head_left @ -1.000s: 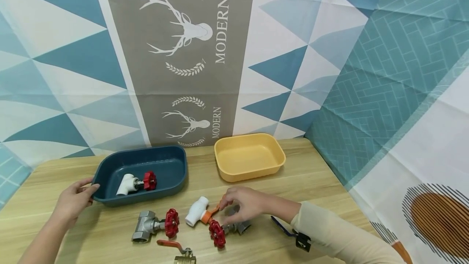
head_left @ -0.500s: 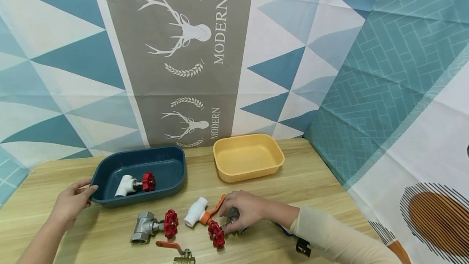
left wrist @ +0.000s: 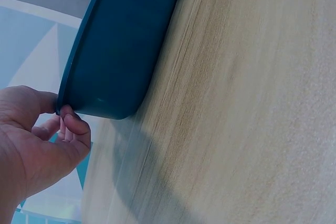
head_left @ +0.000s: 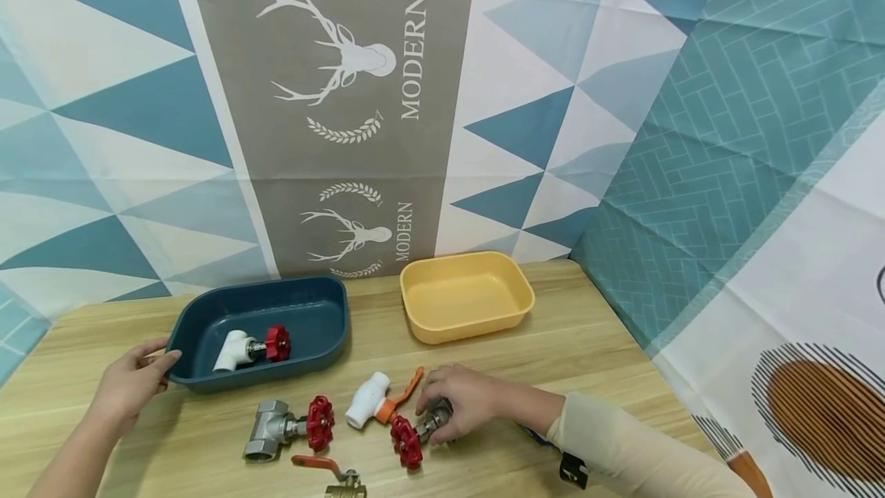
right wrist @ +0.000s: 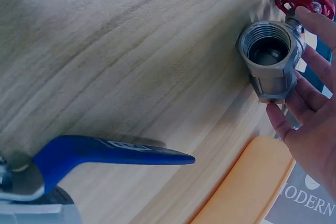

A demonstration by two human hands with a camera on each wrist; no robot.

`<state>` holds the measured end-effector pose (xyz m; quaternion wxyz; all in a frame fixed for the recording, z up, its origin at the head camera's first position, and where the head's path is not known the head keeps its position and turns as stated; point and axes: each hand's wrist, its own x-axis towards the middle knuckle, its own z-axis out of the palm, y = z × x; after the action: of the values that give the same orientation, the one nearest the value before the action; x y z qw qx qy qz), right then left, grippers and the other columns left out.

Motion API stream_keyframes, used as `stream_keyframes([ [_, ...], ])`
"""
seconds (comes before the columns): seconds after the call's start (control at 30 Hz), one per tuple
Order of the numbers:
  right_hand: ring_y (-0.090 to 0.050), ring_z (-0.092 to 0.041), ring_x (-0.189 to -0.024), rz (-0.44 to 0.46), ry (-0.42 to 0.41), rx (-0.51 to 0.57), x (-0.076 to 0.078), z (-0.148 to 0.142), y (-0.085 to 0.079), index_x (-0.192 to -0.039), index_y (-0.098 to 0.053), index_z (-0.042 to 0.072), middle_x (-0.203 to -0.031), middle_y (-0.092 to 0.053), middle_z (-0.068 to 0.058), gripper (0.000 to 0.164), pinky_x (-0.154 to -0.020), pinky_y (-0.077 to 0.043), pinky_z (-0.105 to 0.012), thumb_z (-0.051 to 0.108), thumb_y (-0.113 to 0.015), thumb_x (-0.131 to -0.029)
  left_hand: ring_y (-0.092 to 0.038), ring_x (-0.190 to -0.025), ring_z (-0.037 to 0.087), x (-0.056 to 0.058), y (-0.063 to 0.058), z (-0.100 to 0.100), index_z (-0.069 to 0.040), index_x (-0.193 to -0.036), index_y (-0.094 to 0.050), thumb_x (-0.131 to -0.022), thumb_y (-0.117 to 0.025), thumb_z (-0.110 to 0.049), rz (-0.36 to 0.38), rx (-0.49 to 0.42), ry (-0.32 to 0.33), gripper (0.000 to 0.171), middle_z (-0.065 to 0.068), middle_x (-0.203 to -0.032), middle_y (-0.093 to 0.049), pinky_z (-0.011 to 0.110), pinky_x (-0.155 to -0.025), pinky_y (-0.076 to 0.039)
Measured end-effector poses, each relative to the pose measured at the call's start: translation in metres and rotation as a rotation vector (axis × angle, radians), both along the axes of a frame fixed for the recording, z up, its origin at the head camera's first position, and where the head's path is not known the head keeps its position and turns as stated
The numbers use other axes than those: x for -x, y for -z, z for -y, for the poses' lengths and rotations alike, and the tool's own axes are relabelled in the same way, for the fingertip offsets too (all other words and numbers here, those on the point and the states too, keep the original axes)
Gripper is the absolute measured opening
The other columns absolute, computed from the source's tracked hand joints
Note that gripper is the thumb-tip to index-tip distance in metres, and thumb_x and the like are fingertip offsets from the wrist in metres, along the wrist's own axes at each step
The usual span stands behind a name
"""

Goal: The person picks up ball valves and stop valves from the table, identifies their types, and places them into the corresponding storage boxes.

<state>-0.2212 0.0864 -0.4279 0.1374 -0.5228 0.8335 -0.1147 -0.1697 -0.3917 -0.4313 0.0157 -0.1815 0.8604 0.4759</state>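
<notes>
My left hand (head_left: 134,379) pinches the left rim of the dark blue tray (left wrist: 121,51) between thumb and fingers. A white valve with a red handwheel (head_left: 238,350) lies inside that tray. Right of the tray's front, my right hand (head_left: 466,398) grips a grey metal gate valve (right wrist: 270,77) by its body. Its red handwheel (head_left: 406,442) points left, and its threaded opening shows in the right wrist view. Just left of this hand lies a white ball valve (head_left: 373,398) with an orange lever.
Another metal valve with a red handwheel (head_left: 273,429) lies before the blue tray. Closer in is a brass ball valve (head_left: 346,489) with a red lever. A blue valve lever (right wrist: 105,153) is partly hidden under the right forearm. The yellow tray (head_left: 470,329) stands at the back.
The right hand has come down and closed round the metal gate valve, whose body has tilted. The left hand stays at the blue tray's rim.
</notes>
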Motion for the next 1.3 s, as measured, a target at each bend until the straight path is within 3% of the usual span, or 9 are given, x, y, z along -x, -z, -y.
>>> stream_keyframes([
  [0.27,-0.052,0.002,-0.101,-0.07,-0.022,-0.018,-0.0029,-0.0015,0.0043,-0.105,-0.067,0.026,-0.11,-0.06,0.011,0.036,-0.08,-0.033,-0.013,0.04,-0.076,-0.074,-0.055,-0.067,0.008,0.0011,0.0036,0.0028,0.016,-0.141,-0.017,-0.1,-0.036,-0.031,0.018,0.001,0.012,0.066,0.015,-0.1,-0.056,0.025,-0.063,-0.052],
  [0.5,-0.052,0.002,-0.099,-0.12,-0.052,-0.044,-0.0041,-0.0028,0.0082,-0.106,-0.066,0.027,-0.111,-0.058,0.01,0.037,-0.081,-0.035,-0.013,0.041,-0.076,-0.073,-0.055,-0.066,0.008,0.001,0.0051,0.0015,0.016,-0.14,-0.018,-0.099,-0.036,-0.031,0.008,0.001,0.001,0.065,0.006,-0.094,-0.057,0.024,-0.062,-0.051],
  [0.93,-0.05,-0.005,-0.111,-0.158,-0.135,-0.154,-0.0012,-0.003,0.0095,-0.121,-0.059,0.029,-0.121,-0.053,0.006,0.053,-0.09,-0.04,-0.019,0.042,-0.076,-0.073,-0.055,-0.065,0.008,0.0013,0.003,0.0017,0.017,-0.139,-0.019,-0.1,-0.036,-0.03,0.004,0.019,-0.002,0.064,0.005,-0.091,-0.057,0.024,-0.061,-0.052],
  [1.3,-0.051,-0.003,-0.104,-0.149,-0.128,-0.148,-0.0018,-0.0019,0.0081,-0.119,-0.061,0.027,-0.117,-0.054,0.006,0.048,-0.088,-0.041,-0.017,0.04,-0.075,-0.074,-0.055,-0.066,0.008,0.002,0.0016,0.0034,0.017,-0.14,-0.018,-0.1,-0.036,-0.031,0.013,0.014,0.006,0.065,0.007,-0.093,-0.058,0.025,-0.062,-0.052],
])
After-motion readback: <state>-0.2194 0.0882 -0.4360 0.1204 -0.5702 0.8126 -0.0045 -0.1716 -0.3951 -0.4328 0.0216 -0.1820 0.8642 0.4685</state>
